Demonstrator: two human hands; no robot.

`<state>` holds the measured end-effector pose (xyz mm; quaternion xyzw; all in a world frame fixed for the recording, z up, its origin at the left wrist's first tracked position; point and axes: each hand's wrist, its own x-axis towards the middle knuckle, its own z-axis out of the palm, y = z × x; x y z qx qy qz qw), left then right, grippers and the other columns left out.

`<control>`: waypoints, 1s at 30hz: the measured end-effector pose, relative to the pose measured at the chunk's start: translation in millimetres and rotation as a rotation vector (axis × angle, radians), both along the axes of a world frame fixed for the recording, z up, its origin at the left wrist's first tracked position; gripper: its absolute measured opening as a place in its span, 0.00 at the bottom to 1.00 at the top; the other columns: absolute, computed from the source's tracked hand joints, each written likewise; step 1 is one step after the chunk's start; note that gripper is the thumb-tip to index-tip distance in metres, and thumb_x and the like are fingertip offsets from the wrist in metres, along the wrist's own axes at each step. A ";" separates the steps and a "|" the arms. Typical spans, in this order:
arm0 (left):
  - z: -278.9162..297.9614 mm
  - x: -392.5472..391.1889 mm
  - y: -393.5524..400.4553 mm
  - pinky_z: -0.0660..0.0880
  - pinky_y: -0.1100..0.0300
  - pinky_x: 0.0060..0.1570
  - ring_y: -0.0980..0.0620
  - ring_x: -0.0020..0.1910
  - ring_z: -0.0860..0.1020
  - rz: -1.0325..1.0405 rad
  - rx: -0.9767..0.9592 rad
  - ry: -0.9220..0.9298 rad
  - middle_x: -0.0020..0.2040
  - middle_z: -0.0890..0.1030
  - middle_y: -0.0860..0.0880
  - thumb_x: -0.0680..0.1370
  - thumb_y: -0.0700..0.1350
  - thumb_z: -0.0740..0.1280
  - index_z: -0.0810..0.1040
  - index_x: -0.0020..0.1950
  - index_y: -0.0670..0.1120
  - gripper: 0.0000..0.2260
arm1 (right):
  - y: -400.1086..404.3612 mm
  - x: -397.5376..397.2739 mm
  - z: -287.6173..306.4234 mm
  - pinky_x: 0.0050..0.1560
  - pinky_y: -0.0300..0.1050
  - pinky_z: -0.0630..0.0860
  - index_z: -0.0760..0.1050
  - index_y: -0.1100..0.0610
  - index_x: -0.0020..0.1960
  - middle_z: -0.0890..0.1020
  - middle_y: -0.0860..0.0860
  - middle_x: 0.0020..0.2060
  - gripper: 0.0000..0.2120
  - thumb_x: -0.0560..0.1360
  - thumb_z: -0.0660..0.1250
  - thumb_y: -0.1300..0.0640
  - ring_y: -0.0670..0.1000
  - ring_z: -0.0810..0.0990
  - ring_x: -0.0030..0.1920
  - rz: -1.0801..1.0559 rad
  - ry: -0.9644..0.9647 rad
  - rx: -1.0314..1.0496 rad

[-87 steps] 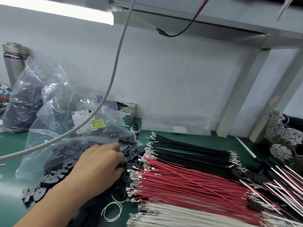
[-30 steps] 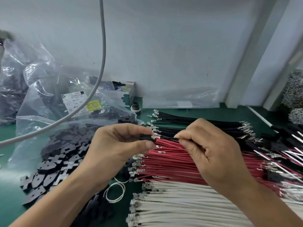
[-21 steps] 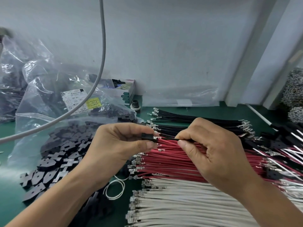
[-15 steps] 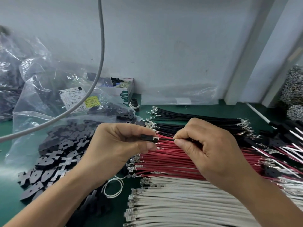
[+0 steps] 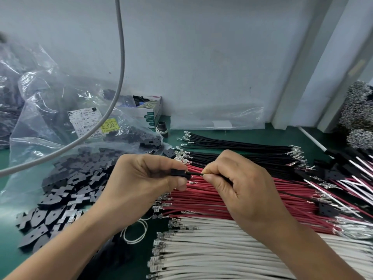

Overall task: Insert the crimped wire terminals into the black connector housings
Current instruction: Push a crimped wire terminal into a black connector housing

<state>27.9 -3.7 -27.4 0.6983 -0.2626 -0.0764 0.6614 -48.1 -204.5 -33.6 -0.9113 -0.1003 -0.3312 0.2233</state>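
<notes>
Two bare hands are working just above a green worktop [image 5: 252, 136]. The left hand [image 5: 141, 182] is pinching a small black connector housing [image 5: 178, 172] between thumb and curled fingers, its grip clamped on it. The right hand [image 5: 238, 184] is pinching a thin black wire [image 5: 194, 174] whose end is meeting the housing's right side, between the two grips. Rows of black wires [image 5: 242, 148], red wires [image 5: 201, 201] and white wires [image 5: 212, 249] are lying beneath; loose housings [image 5: 66, 188] are lying at left.

The right hand [image 5: 240, 190] hides most of the black wire [image 5: 195, 174] it pinches, the wire's terminal is out of sight inside the black housing [image 5: 178, 171], and the near white wires [image 5: 232, 257] run off the bottom edge.
</notes>
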 end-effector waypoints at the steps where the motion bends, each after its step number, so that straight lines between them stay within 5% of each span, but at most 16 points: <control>1: 0.0 -0.1 0.1 0.84 0.60 0.45 0.45 0.39 0.87 0.005 -0.001 -0.006 0.39 0.88 0.43 0.65 0.40 0.79 0.88 0.47 0.47 0.12 | 1.0 0.7 -0.7 0.38 0.38 0.70 0.81 0.52 0.46 0.74 0.39 0.40 0.09 0.80 0.65 0.51 0.42 0.73 0.38 -0.006 -0.011 -0.008; 10: -1.6 -3.0 -5.3 0.83 0.63 0.41 0.47 0.37 0.87 0.058 -0.006 -0.072 0.38 0.88 0.46 0.67 0.34 0.78 0.89 0.45 0.46 0.09 | 5.0 5.1 -1.4 0.37 0.39 0.72 0.80 0.52 0.45 0.76 0.42 0.40 0.09 0.81 0.64 0.51 0.44 0.75 0.40 -0.060 -0.089 -0.109; 16: -0.7 5.0 -3.1 0.83 0.61 0.35 0.47 0.37 0.87 0.211 -0.122 0.071 0.40 0.88 0.46 0.69 0.39 0.78 0.88 0.45 0.46 0.07 | -7.7 2.6 5.5 0.44 0.43 0.73 0.83 0.57 0.46 0.81 0.50 0.42 0.02 0.77 0.73 0.59 0.52 0.76 0.43 -0.211 -0.408 -0.244; 22: 1.2 9.3 -1.0 0.83 0.62 0.34 0.46 0.37 0.87 0.211 -0.204 0.224 0.42 0.88 0.44 0.65 0.43 0.78 0.88 0.46 0.50 0.10 | -1.1 11.6 -12.9 0.36 0.41 0.75 0.85 0.49 0.49 0.78 0.42 0.39 0.07 0.72 0.78 0.55 0.47 0.75 0.42 -0.266 0.042 -0.247; 30: -0.8 12.2 1.5 0.83 0.60 0.35 0.45 0.38 0.87 0.193 -0.193 0.271 0.44 0.88 0.43 0.70 0.44 0.77 0.88 0.49 0.49 0.08 | -6.9 13.7 -11.2 0.37 0.37 0.68 0.83 0.47 0.42 0.79 0.41 0.37 0.05 0.72 0.77 0.56 0.45 0.76 0.41 -0.278 0.145 -0.249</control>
